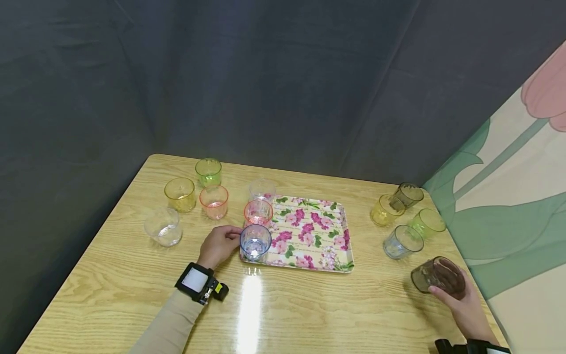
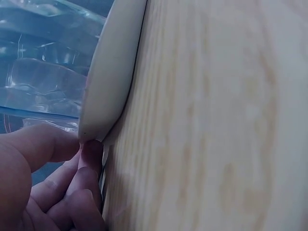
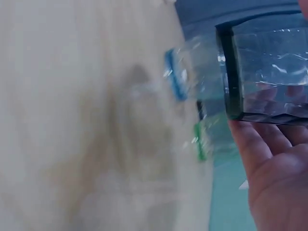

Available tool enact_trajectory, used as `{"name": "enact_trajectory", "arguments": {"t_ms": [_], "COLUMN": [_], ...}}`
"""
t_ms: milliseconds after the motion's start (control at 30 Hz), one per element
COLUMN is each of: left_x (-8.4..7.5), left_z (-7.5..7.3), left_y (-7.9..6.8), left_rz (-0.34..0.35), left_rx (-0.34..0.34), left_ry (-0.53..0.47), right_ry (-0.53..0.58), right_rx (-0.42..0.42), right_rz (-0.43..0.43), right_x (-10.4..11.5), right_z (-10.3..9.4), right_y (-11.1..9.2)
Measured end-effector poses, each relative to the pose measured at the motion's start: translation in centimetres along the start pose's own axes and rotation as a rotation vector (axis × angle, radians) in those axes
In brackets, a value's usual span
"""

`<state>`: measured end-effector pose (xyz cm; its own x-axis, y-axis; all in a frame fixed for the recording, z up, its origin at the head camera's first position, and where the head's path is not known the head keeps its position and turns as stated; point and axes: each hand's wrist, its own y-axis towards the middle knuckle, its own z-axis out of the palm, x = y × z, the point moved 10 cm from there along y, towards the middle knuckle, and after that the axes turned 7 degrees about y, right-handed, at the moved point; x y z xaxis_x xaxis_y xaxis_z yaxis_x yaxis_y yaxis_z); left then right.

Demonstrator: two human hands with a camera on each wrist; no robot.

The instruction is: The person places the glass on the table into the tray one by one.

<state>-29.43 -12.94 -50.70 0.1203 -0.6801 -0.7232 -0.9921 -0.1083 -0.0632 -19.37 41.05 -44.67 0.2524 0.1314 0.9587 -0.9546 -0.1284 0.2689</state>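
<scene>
At the left edge of the flowered tray (image 1: pixel 307 238), my left hand (image 1: pixel 218 246) pinches the rim between thumb and fingers, as the left wrist view shows on the pale tray edge (image 2: pixel 108 72). A blue glass (image 1: pixel 255 243) stands on the tray right beside those fingertips. Behind it, a red-rimmed glass (image 1: pixel 258 212) and a clear glass (image 1: pixel 263 189) line the same side. My right hand (image 1: pixel 470 307) holds a smoky grey glass (image 1: pixel 435 276) tilted, with its base (image 3: pixel 231 72) raised off the table. The fingers wrap around its side.
Left of the tray stand a clear glass (image 1: pixel 165 228), a yellow glass (image 1: pixel 180 195), a pink glass (image 1: pixel 214 202) and a green glass (image 1: pixel 208 172). On the right are a blue glass (image 1: pixel 402 242), a green glass (image 1: pixel 428 223), a yellow glass (image 1: pixel 383 211) and a grey glass (image 1: pixel 409 194).
</scene>
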Motion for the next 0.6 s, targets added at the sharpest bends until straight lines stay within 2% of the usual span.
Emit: {"name": "enact_trajectory", "arguments": {"t_ms": [100, 333, 600], "left_x": [0.1, 0.2, 0.0], "left_z": [0.1, 0.0, 0.0], "left_y": [0.0, 0.0, -0.1], "left_rz": [-0.011, -0.029, -0.019], "left_rx": [0.007, 0.010, 0.014], "left_ry": [-0.005, -0.010, -0.017], "right_ry": [0.014, -0.129, -0.107], "right_rx": [0.001, 0.026, 0.049], "right_rz": [-0.040, -0.022, -0.042], "right_x": [1.1, 2.5, 3.3], "right_z": [0.9, 3.1, 6.4], "right_y": [0.9, 2.7, 5.4]}}
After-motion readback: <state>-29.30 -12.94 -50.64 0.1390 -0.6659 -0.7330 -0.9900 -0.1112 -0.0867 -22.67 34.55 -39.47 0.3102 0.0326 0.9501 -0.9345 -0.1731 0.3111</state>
